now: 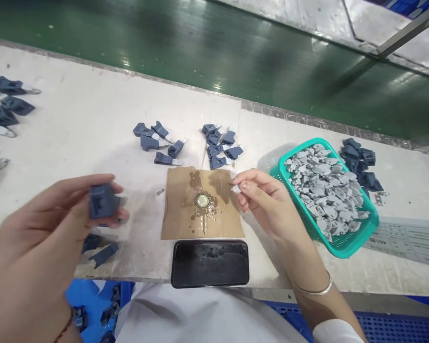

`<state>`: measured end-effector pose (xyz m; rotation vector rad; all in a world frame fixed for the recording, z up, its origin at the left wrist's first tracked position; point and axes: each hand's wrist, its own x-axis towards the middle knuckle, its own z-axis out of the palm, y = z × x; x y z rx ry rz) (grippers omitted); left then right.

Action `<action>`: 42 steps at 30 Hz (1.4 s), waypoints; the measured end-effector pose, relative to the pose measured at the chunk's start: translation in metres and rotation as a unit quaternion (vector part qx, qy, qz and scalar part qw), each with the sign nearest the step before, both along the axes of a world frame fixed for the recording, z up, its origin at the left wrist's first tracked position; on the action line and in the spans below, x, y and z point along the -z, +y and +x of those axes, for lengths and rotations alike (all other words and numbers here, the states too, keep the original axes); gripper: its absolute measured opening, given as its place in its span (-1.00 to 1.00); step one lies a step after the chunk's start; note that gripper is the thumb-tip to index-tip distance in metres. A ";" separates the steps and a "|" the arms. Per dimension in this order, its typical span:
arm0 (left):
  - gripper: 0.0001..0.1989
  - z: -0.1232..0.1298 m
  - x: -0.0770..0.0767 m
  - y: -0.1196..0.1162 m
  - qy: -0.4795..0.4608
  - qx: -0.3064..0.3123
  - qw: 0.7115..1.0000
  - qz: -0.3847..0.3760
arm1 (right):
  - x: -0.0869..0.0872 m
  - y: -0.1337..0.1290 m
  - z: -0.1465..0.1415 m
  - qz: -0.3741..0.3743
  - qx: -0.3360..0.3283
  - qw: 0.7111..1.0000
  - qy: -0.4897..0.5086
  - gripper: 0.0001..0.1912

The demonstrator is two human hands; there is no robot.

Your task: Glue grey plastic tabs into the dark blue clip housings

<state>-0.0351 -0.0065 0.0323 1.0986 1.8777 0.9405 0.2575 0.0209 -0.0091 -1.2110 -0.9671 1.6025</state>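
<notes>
My left hand (57,228) is closed around a dark blue plastic part (103,201) with a rectangular recess, held above the table's left side. Pinched between the thumb and fingers of my right hand (262,200) is a small light grey piece (236,189). Between the hands lies a brown cardboard sheet (178,214), wet in places. A small round container of pale liquid (202,200) sits on it. To the right of my right hand stands a green plastic basket (346,248) full of similar grey pieces (325,186).
A black phone (210,263) lies at the table's front edge. Blue parts with grey pieces attached (159,143) lie in groups behind the cardboard and far left. More blue parts (359,162) are beyond the basket. A green conveyor belt (200,52) runs along the back.
</notes>
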 end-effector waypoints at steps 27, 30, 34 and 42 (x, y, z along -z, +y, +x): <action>-0.84 0.055 0.054 -0.018 -0.360 0.122 0.921 -0.083 | 0.009 -0.006 -0.012 0.006 -0.095 0.992 -0.086 -0.74; -0.89 0.058 0.052 -0.019 -0.372 0.106 0.919 -0.075 | 0.010 -0.006 -0.012 0.048 -0.080 0.987 -0.133 -0.79; -0.90 0.057 0.056 -0.021 -0.362 0.125 0.923 -0.047 | 0.015 -0.007 -0.012 0.153 -0.058 0.962 -0.217 -0.89; -0.84 0.058 0.067 -0.028 -0.276 0.157 0.948 0.021 | 0.023 -0.010 -0.020 0.364 -0.115 0.854 -0.354 -0.86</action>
